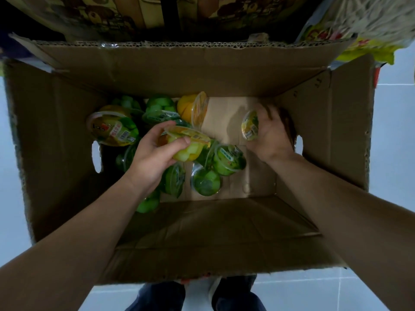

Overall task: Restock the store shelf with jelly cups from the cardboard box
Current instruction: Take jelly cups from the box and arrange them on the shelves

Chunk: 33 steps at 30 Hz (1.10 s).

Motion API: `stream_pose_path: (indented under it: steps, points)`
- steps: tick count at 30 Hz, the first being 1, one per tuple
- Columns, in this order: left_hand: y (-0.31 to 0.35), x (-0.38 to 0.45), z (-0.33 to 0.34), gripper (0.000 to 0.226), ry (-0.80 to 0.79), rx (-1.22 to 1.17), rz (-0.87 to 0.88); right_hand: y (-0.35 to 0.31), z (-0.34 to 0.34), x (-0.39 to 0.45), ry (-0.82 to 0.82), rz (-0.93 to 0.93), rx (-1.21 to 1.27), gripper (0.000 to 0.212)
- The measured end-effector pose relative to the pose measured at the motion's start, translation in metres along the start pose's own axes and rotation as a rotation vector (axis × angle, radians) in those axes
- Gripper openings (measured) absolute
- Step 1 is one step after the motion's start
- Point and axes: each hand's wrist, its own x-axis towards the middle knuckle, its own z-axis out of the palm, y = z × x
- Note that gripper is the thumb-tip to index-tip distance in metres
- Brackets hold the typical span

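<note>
I look straight down into an open cardboard box (325, 135). Several jelly cups lie loose on its floor, mostly green ones (228, 160) and an orange one (190, 107) on its side. My left hand (155, 153) grips a yellow jelly cup (186, 142) by its body, just above the pile. My right hand (271, 133) holds a smaller-looking yellow cup (249, 125) with its lid facing left, near the right part of the box floor. The shelf itself is not visible.
Printed cartons (157, 14) stand beyond the far flap. A bag of pale noodle-like goods (370, 19) lies at the top right. Light tiled floor (395, 131) surrounds the box, and my shoes (195, 295) show below the near flap.
</note>
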Motion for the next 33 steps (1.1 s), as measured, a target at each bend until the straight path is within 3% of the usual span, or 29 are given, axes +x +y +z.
stream_pose_path:
  steps: [7, 17, 28, 33]
  points:
    - [0.052, -0.088, -0.009, 0.064, -0.063, 0.051, 0.025, -0.040, -0.086, -0.119, -0.006, -0.083, 0.069, 0.093]
    - [0.197, -0.332, -0.045, 0.075, -0.096, 0.143, 0.174, -0.128, -0.281, -0.328, 0.062, -0.184, 0.113, 0.092]
    - [0.271, -0.617, -0.089, 0.064, -0.026, 0.190, 0.507, -0.183, -0.448, -0.571, 0.254, -0.411, 0.115, 0.092]
    - [0.289, -0.714, -0.115, 0.071, 0.006, 0.160, 0.639, -0.202, -0.503, -0.660, 0.351, -0.547, 0.141, 0.091]
